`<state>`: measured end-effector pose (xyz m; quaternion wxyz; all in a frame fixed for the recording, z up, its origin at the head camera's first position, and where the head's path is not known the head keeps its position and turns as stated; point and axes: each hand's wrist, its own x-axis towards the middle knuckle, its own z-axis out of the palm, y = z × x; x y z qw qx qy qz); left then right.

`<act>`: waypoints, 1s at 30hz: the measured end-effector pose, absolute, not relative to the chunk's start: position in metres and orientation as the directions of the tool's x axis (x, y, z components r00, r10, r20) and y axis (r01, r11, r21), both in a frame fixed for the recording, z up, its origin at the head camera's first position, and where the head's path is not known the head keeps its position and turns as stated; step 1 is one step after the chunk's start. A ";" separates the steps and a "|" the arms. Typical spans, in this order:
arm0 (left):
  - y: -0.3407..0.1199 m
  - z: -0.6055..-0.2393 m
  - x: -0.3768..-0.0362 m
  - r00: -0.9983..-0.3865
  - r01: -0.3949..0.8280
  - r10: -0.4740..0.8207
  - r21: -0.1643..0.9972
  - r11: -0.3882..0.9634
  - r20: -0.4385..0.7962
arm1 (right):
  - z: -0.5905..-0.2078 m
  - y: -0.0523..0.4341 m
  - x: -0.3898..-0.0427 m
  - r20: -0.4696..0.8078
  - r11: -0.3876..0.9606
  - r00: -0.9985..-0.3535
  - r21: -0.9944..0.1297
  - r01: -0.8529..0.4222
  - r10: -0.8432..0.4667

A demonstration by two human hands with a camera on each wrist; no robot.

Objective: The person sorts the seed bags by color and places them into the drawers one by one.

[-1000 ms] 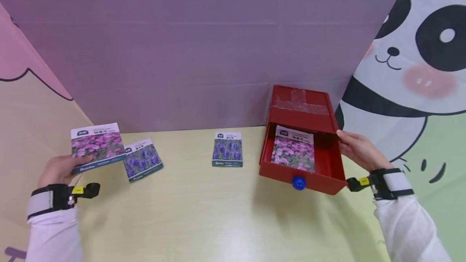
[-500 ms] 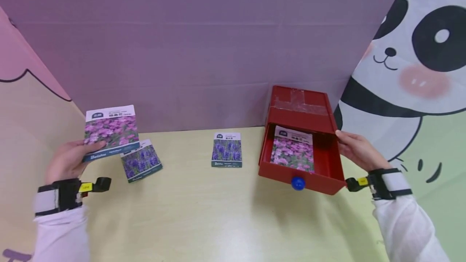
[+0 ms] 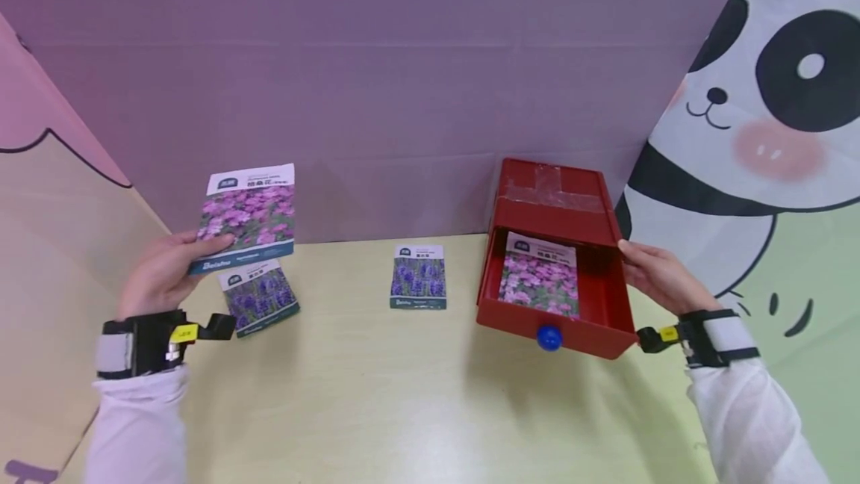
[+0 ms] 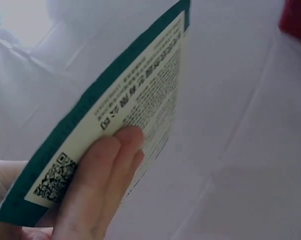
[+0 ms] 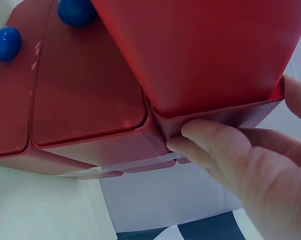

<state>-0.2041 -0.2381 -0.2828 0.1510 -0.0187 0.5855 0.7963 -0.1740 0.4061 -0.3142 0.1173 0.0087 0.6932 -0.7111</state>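
Observation:
My left hand [image 3: 161,277] pinches a pink-flower seed packet [image 3: 247,216] by its lower left corner and holds it in the air above the table's left side. In the left wrist view my fingers [image 4: 103,175] lie against the packet's printed back [image 4: 135,107]. My right hand [image 3: 655,275] grips the right side of a red drawer box [image 3: 558,208], fingers [image 5: 210,145] curled round its edge. Its top drawer [image 3: 614,320] is pulled out, with a blue knob [image 3: 549,337] in front and another pink-flower packet [image 3: 541,276] lying inside.
Two purple-flower packets lie on the yellow table [image 3: 403,394]: one [image 3: 258,298] below the raised packet, one [image 3: 419,276] near the middle. A purple wall [image 3: 376,95] runs behind, a panda panel [image 3: 759,110] stands at right, and lower drawers with blue knobs [image 5: 6,42] show in the right wrist view.
My left hand has lifted the pink-flower packet up and to the right, off the table's left side. My right hand and the drawer box have stayed put.

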 end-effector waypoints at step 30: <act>-0.103 -0.257 -0.211 -0.932 -0.204 0.341 0.953 -0.223 -0.120 | -0.316 0.407 -0.175 -0.166 0.003 -0.972 -0.986 0.167 -0.166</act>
